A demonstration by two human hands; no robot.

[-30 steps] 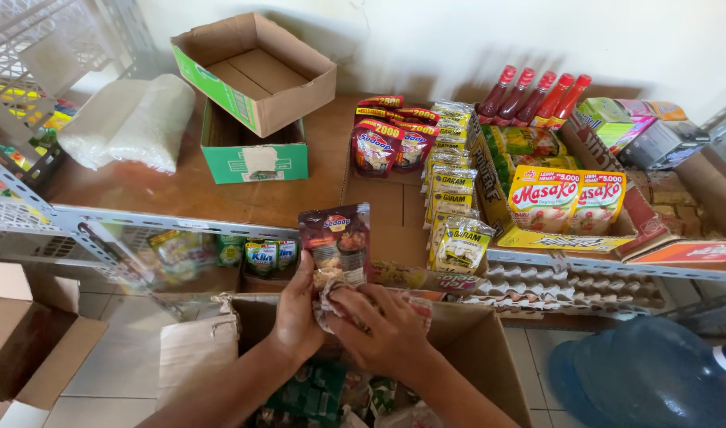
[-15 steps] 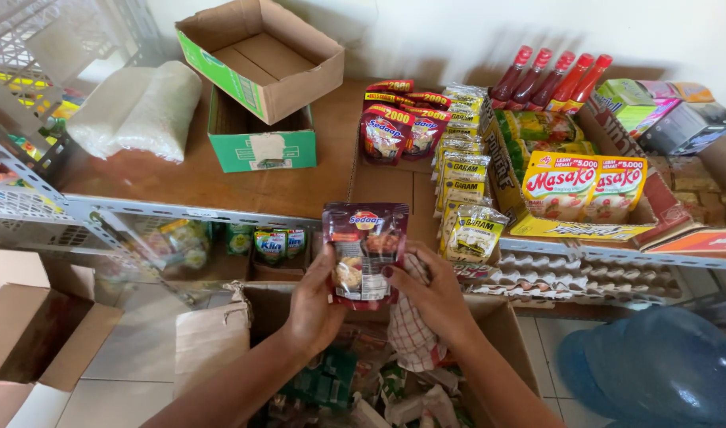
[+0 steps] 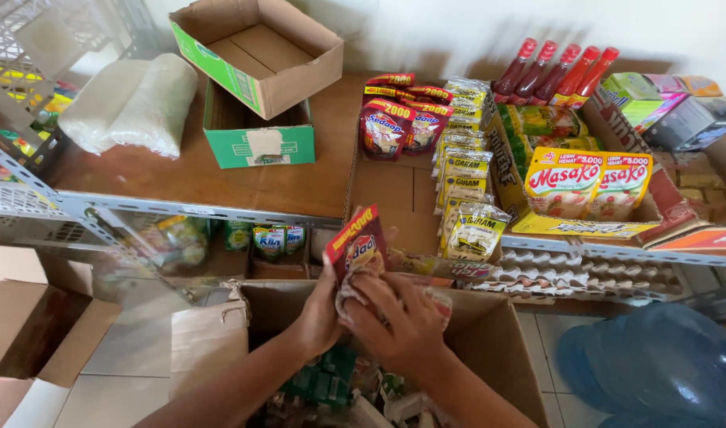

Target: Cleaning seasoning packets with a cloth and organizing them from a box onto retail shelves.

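Over the open cardboard box [image 3: 490, 349] at my knees, both my hands are wrapped around a bunch of red snack packets [image 3: 356, 247]. My left hand [image 3: 321, 311] grips the bunch from the side, fingers closed on it. My right hand [image 3: 394, 321] is clamped over the front of the same bunch, thumb on top. The packets stick up past my fingers, tilted a little to the left.

To do this well, I think I should keep the packets squeezed flat together so none slips back into the box, and hold them by the lower part, where my grip is firm.

Just ahead of my hands is a wooden shelf [image 3: 299, 178]. On it I count four red sauce bottles [image 3: 555, 71], far off to the right. I count two yellow seasoning packs [image 3: 589, 182], nearer on the right. Ahead and to the left are two cardboard boxes [image 3: 260, 87], one tipped on top of the other. A blue water jug [image 3: 656, 372] sits low on my right.
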